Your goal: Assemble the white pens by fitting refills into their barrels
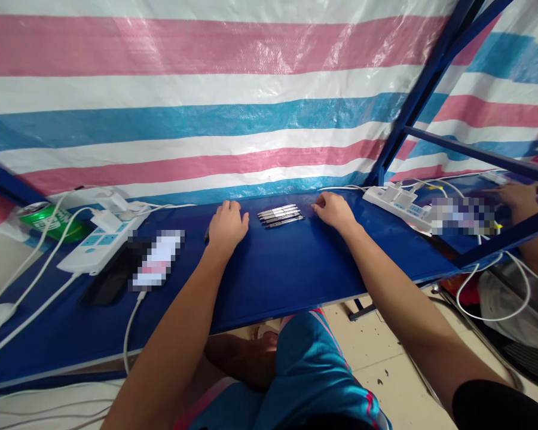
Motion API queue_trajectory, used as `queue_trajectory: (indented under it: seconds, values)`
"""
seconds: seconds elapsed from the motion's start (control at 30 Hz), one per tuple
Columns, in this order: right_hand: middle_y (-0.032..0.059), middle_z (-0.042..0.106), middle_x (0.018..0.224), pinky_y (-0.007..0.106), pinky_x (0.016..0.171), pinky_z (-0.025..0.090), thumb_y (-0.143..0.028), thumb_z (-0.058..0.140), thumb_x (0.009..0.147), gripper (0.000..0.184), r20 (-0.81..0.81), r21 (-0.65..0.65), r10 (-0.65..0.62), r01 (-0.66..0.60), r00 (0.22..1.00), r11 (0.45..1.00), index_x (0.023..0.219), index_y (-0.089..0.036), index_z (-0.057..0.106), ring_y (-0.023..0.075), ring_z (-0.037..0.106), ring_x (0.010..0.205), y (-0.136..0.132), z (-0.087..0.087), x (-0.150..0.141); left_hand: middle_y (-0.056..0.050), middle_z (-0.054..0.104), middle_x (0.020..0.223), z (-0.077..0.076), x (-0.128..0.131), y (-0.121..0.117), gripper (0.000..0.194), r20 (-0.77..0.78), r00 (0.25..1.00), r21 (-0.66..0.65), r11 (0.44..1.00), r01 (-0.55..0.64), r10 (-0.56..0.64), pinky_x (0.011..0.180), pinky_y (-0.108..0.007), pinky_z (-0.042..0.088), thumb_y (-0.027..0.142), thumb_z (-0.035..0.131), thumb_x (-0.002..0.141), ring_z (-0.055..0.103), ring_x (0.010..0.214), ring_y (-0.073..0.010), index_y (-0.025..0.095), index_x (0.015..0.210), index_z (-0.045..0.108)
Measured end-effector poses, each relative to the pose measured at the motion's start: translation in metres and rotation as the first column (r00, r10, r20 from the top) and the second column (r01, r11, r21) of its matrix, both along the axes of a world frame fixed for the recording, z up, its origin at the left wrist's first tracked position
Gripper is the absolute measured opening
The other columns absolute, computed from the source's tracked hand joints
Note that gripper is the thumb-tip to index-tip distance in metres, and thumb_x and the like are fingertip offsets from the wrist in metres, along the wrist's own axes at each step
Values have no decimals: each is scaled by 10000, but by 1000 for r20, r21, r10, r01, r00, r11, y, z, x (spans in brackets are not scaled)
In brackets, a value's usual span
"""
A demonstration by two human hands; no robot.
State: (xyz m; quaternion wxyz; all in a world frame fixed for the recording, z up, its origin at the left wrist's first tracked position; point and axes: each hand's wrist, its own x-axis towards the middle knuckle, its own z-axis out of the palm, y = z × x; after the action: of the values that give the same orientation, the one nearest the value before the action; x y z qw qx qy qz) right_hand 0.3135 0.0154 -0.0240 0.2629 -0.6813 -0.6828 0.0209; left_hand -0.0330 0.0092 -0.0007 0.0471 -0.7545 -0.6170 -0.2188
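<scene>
Several pens point(280, 215) lie side by side in a small row on the blue table point(296, 269), near its far edge. My left hand point(227, 226) rests just left of them as a loose fist, and a dark object shows at its left side. My right hand point(334, 211) rests just right of the pens with its fingers curled, the fingertips near the pen tips. Neither hand touches the row.
A white power strip point(99, 242) with plugs and cables, a green can point(49, 220) and a phone point(155, 260) on a cable lie at the left. Another power strip point(399, 203) sits at the right. Another person's hand point(517, 194) rests beyond the blue frame bar. Striped tarpaulin point(206, 107) hangs behind.
</scene>
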Motion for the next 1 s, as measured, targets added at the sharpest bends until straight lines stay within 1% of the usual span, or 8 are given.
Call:
queue_trajectory:
  seconds: [0.1, 0.2, 0.3, 0.43, 0.53, 0.63, 0.77, 1.0]
  values:
    - [157, 752, 1052, 422, 908, 541, -409, 732, 944, 255, 69, -25, -67, 69, 995, 997, 1054, -180, 734, 318, 688, 992, 0, -6, 4, -251, 639, 1295, 1, -7, 1, 379, -78, 992, -28, 994, -106, 104, 948, -526, 531, 371, 601, 980, 614, 1207, -440, 150, 1285, 645]
    - [171, 740, 1085, 444, 944, 538, -421, 743, 938, 282, 88, -36, -82, 85, 993, 996, 1077, -175, 739, 335, 684, 1030, 1, -10, 4, -265, 646, 1287, 2, -10, 0, 375, -84, 987, -93, 985, -144, 136, 930, -541, 543, 358, 592, 979, 635, 1184, -449, 134, 1274, 649]
    - [196, 732, 1140, 454, 969, 530, -413, 753, 936, 316, 98, -64, -80, 86, 992, 994, 1118, -156, 740, 349, 687, 1059, 3, -11, 4, -263, 662, 1256, 3, -9, -1, 329, -83, 987, -146, 978, -152, 141, 938, -551, 542, 319, 577, 985, 650, 1176, -449, 138, 1246, 664]
    - [215, 728, 1177, 475, 995, 522, -419, 751, 943, 350, 105, -102, -111, 122, 988, 987, 1161, -145, 734, 376, 681, 1113, 3, -11, 5, -274, 643, 1297, 4, -9, -1, 332, -81, 984, -129, 978, -166, 156, 960, -564, 530, 304, 580, 979, 636, 1213, -458, 140, 1255, 663]
    - [207, 748, 1153, 477, 987, 522, -368, 732, 965, 290, 97, -119, -101, 112, 990, 987, 1163, -157, 733, 382, 685, 1116, 2, -11, 4, -277, 660, 1259, 4, -10, 0, 329, -94, 982, -141, 974, -175, 162, 957, -573, 526, 284, 565, 977, 635, 1209, -467, 130, 1255, 651]
    - [197, 764, 1150, 466, 978, 522, -313, 717, 984, 230, 86, -148, -73, 85, 994, 985, 1162, -168, 733, 377, 691, 1112, 2, -10, 2, -285, 661, 1254, 5, -11, -1, 364, -100, 980, -141, 972, -186, 173, 949, -564, 532, 261, 563, 971, 635, 1211, -469, 106, 1299, 603]
    - [190, 766, 1166, 441, 997, 509, -303, 697, 1007, 209, 89, -179, -48, 64, 995, 982, 1159, -165, 733, 360, 695, 1131, 2, -7, -1, -278, 637, 1309, 7, -9, -3, 387, -93, 979, -142, 970, -195, 183, 960, -520, 547, 216, 565, 971, 651, 1223, -439, 111, 1343, 551]
    - [176, 779, 1173, 392, 1001, 508, -294, 689, 1014, 237, 122, -173, 7, 15, 992, 985, 1183, -136, 738, 325, 709, 1134, 0, -5, -8, -231, 643, 1312, 10, -6, -4, 368, -112, 983, -182, 969, -166, 147, 972, -479, 568, 132, 539, 982, 704, 1177, -400, 131, 1350, 547]
